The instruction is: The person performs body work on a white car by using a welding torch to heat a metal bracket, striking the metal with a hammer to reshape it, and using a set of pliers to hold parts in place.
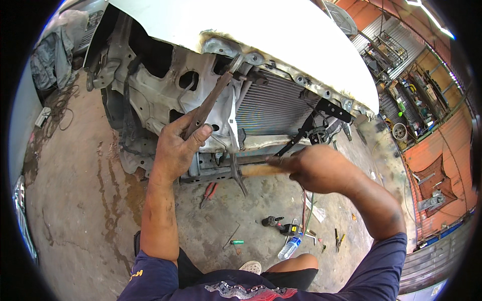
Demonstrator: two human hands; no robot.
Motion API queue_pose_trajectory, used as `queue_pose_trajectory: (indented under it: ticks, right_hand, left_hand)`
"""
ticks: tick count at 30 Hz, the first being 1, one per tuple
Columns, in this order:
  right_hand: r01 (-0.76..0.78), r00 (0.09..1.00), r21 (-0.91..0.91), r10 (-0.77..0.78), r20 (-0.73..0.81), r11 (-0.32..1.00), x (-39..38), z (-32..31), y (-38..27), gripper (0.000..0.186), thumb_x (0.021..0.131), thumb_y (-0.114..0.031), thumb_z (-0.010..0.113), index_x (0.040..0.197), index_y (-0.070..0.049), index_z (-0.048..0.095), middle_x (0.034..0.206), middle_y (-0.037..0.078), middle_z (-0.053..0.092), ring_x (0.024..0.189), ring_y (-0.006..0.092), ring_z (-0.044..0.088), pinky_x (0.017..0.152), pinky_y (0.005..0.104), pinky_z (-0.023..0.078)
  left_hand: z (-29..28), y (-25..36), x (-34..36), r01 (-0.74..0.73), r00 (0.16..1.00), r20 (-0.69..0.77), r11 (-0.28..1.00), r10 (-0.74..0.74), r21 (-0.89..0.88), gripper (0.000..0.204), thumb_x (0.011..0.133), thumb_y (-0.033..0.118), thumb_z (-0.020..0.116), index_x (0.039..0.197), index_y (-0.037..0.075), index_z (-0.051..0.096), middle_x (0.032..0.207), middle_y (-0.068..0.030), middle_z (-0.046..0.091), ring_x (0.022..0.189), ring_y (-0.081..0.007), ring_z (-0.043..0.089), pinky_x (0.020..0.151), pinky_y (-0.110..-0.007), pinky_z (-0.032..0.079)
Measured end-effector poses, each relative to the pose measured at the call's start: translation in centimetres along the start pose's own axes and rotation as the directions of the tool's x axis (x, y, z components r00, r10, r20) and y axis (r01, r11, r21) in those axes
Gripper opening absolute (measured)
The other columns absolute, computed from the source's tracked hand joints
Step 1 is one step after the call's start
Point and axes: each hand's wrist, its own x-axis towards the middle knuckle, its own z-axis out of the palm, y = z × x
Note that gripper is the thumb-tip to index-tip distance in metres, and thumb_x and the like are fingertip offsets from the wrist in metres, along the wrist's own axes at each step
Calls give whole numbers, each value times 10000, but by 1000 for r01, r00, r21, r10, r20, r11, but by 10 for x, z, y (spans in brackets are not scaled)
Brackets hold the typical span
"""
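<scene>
The front of a white car (291,27) is stripped, with bare dented metal panels and a finned radiator (268,105) exposed. My left hand (178,148) is closed round a long dark metal bar (213,98), which slants up so its tip reaches the rusty upper edge beneath the bonnet. My right hand (319,168) is closed round the wooden handle of a hammer (263,169). The hammer's metal head (237,173) sits low in front of the radiator's lower crossmember, below and right of the bar.
Red-handled pliers (208,193), a dark power tool (271,220), a water bottle (290,247) and small tools lie on the concrete floor (75,190). Cluttered wall shelves (411,100) stand right, a grey cover (50,60) upper left. My shoe (251,267) shows below.
</scene>
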Motion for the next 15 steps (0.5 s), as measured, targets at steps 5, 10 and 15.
queue_pose_trajectory:
  ticks: [5,10,15]
  right_hand:
    - [-110,880,388,271,-389,915,6,-14,-11,689,975,-34,621,1628,-241,543,1026,180,783,919,348,781,815,489,619]
    - [-5,1000,72,6,-13,997,-3,-25,-13,683,980,-41,625,1627,-244,544,1039,187,780,939,341,782,809,491,616]
    - [-92,893,474,284,-350,875,8,-18,-11,595,994,-85,667,1572,-218,613,1095,181,788,937,336,783,829,485,623]
  left_hand:
    - [2,3,-3,-5,999,-42,999,7,36,582,1017,447,789,1381,-4,728,840,-7,680,755,-98,619,682,-273,506]
    - [5,-1,0,-22,999,-48,998,20,-50,730,969,550,827,1450,15,705,779,58,580,714,-64,503,638,-262,418]
    - [4,2,0,-4,999,-52,1000,4,-3,736,966,548,832,1450,9,704,778,59,578,710,-61,497,632,-256,408]
